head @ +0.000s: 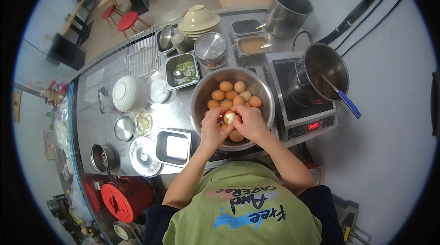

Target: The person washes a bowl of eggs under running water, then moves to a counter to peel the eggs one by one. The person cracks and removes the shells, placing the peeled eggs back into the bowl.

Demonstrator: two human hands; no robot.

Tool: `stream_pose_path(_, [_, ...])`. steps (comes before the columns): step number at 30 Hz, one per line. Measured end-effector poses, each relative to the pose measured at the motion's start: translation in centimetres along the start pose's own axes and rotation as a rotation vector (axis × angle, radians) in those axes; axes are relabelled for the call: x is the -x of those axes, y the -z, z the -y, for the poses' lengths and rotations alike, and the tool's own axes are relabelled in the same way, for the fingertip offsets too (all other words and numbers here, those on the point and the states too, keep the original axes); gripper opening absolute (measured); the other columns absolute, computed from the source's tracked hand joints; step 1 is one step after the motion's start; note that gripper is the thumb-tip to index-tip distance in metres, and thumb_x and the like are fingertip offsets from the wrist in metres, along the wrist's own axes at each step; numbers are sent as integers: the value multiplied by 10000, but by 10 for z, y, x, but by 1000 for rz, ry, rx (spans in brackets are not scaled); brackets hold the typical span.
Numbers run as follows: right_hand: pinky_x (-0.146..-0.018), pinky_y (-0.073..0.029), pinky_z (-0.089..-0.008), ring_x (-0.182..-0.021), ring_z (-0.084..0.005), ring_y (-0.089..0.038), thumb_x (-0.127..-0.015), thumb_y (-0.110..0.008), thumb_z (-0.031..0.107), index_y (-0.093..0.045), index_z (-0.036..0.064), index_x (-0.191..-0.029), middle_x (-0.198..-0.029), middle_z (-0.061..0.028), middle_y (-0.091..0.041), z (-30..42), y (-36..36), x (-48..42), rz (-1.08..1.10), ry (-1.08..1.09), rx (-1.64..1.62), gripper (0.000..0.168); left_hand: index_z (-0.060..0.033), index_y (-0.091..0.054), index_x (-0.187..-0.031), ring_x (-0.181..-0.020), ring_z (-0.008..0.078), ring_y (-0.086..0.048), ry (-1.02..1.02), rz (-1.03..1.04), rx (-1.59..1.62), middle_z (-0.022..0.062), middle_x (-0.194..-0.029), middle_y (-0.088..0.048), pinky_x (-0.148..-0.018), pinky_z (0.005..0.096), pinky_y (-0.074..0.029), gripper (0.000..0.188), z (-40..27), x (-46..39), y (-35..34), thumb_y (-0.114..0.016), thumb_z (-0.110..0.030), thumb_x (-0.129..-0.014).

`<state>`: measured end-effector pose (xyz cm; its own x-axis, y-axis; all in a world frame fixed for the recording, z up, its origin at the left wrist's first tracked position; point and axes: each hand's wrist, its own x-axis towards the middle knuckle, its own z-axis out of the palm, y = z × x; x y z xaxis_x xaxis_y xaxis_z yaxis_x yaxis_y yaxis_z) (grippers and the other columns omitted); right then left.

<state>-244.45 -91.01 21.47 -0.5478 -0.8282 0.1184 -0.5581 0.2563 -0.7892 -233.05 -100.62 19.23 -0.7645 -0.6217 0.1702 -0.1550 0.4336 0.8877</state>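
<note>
Over a large stainless steel bowl (pixel 267 121), my left hand (pixel 213 126) and my right hand (pixel 251 124) hold one partly peeled brown egg (pixel 229 117) between their fingertips. White shows through a gap in the shell on its right side. Below and beyond my hands, several whole brown eggs (pixel 226 86) fill the bowl, and one paler egg (pixel 245 95) lies among them. My fingers hide part of the held egg and some eggs underneath.
An induction cooker (pixel 302 107) with a lit display carries a pot (pixel 325 73) with a blue-handled utensil (pixel 349 104) to the right. Leftward stand a steel pan of chopped greens (pixel 184 69), a rectangular steel pan (pixel 173 147) and a white bowl (pixel 129 93). Stacked bowls (pixel 199 21) rise behind.
</note>
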Motion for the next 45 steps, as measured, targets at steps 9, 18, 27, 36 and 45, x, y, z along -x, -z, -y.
stream_pose_path(9, [-639, -503, -429, -725, -374, -631, -761, -559, 5, -590, -18, -848, -758, -209, -632, -1, 4, -1, 0, -27, -129, 95, 30, -551, -1117, -978, 171, -614, 103, 28, 128, 116, -1041, -615, -830, 298, -524, 489, -4, 1, 3, -783, -56, -696])
stream_pose_path(18, [-634, -500, -439, -718, -374, -615, -766, -570, 30, -553, -2, -820, -763, -194, -612, 2, 5, -3, 5, 64, -38, 65, 28, -498, -1170, -987, 164, -610, 152, 85, 186, 116, -1074, -608, -846, 289, -514, 533, -8, -4, 10, -766, -46, -716])
stream_pose_path(27, [-624, -489, -458, -713, -381, -610, -780, -572, 41, -524, 20, -829, -755, -197, -608, 1, 3, -3, 9, 117, 82, 71, 18, -516, -1061, -919, 138, -615, 189, 111, 236, 99, -990, -623, -810, 273, -512, 419, -6, -6, 10, -754, -55, -725])
stream_pose_path(36, [-615, -493, -430, -697, -371, -612, -754, -579, 16, -556, 2, -807, -753, -185, -620, 1, -3, -4, -77, 19, -50, 59, 13, -517, -1096, -923, 116, -595, 201, 111, 201, 73, -1006, -603, -809, 252, -500, 417, -1, -4, 8, -732, -38, -742])
stream_pose_path(45, [-625, -516, -347, -682, -275, -654, -757, -628, 52, -594, -15, -814, -753, -159, -645, -7, 2, -3, 11, -94, -225, 94, 13, -488, -1202, -968, 125, -584, 204, 151, 384, 72, -1078, -576, -820, 254, -503, 495, 9, 0, 3, -709, -18, -761])
